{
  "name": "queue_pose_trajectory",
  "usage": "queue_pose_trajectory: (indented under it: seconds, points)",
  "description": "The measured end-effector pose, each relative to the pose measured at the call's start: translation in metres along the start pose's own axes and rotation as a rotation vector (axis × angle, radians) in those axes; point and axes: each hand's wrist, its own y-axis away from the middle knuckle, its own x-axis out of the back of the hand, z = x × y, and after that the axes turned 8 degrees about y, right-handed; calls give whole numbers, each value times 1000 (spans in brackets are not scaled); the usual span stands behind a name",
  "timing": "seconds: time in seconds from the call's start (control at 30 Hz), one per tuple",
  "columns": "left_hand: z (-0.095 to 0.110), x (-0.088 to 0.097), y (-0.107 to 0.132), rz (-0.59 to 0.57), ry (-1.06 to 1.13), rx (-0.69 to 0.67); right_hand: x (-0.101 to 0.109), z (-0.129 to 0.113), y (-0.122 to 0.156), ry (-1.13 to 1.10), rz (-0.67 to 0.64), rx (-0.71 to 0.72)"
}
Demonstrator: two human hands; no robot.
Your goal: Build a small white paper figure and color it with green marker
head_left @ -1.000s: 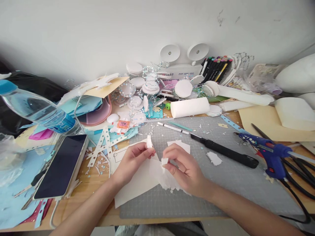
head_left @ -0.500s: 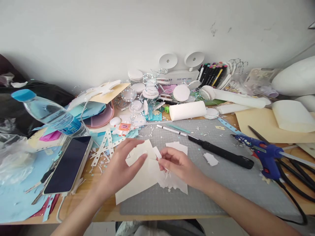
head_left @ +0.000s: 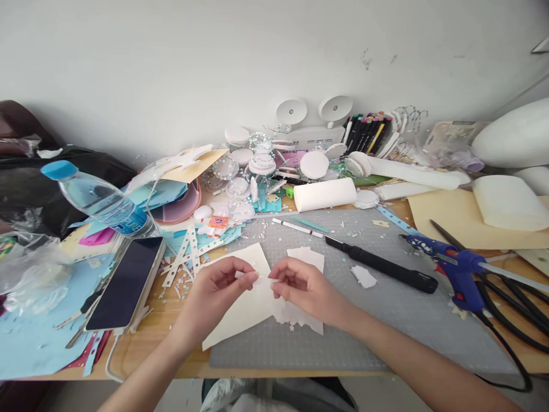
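A small white paper strip (head_left: 263, 281) is pinched at both ends between my two hands. My left hand (head_left: 223, 286) is closed on its left end, thumb against fingertips. At the other end, my right hand (head_left: 302, 286) is closed on it the same way. Beneath my left hand lies a cream paper sheet (head_left: 234, 326). A torn white paper piece (head_left: 306, 320) with a ragged edge sits under my right hand on the grey cutting mat (head_left: 351, 343). The strip's ends are partly hidden by my fingers.
Right of my hands lie a black craft knife (head_left: 381, 266), a white paper scrap (head_left: 363, 277), a blue glue gun (head_left: 454, 266) and black scissors (head_left: 514, 303). On the left are a phone (head_left: 126, 286) and a water bottle (head_left: 103, 200). Foam pieces (head_left: 325, 194) crowd the back.
My left hand has closed from open fingers onto the strip's left end. The strip has turned from slanted to roughly level between both hands. The view has shifted slightly.
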Motion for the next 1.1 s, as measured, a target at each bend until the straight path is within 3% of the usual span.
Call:
queue_pose_trajectory:
  seconds: [0.17, 0.3, 0.47, 0.73, 0.93, 1.1]
  points:
    - [-2, 2, 6, 29, 42, 17, 2, 0, -2, -15, 24, -23]
    - [-1, 4, 4, -88, 11, 10, 3, -2, -1, -32, 4, -23]
    - [8, 4, 1, -279, -281, -45, 2, 0, 1, -8, -34, -25]
    - [13, 2, -4, -377, -436, -26, 0, 1, 1, 90, -51, -24]
    - [10, 1, -3, -384, -242, -37, 0, -1, 2, 73, -66, -16]
    - [7, -1, 6, -484, 199, 94, 7, -9, 11, -172, -274, 33]
